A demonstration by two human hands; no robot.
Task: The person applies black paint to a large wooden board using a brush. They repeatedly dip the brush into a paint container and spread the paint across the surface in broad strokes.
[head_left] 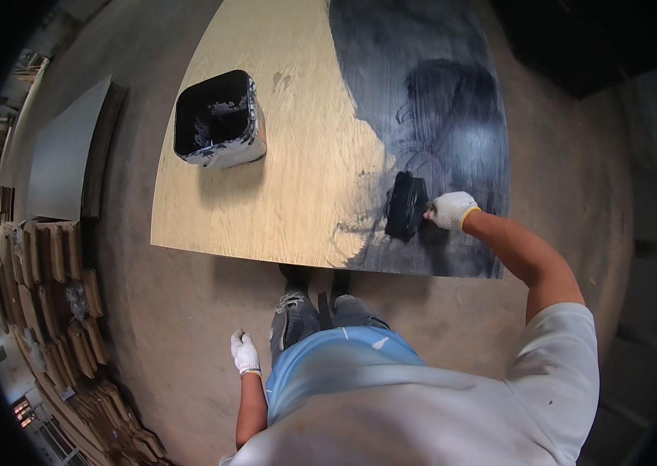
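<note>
My right hand [452, 210], in a white knit glove with a yellow cuff edge, is closed on the handle of a wide paint brush [406, 206]. Black paint coats the brush, whose head rests on a wood-grain board [297, 210] near the edge of the painted area. Black paint [460, 132] covers the board's right side in streaks; bare light wood shows on the left. A paint-smeared square bucket [254, 144] stands on the bare part, its inside dark with paint. My left hand [244, 352], also gloved, hangs beside my leg, loosely open and holding nothing visible.
The board's near edge lies just ahead of my legs. On the left, a stack of flat panels [72, 155] stands on the concrete floor [173, 326], with piles of brown bundled pieces [53, 252] closer by. Something large and dark [577, 46] is at the far right.
</note>
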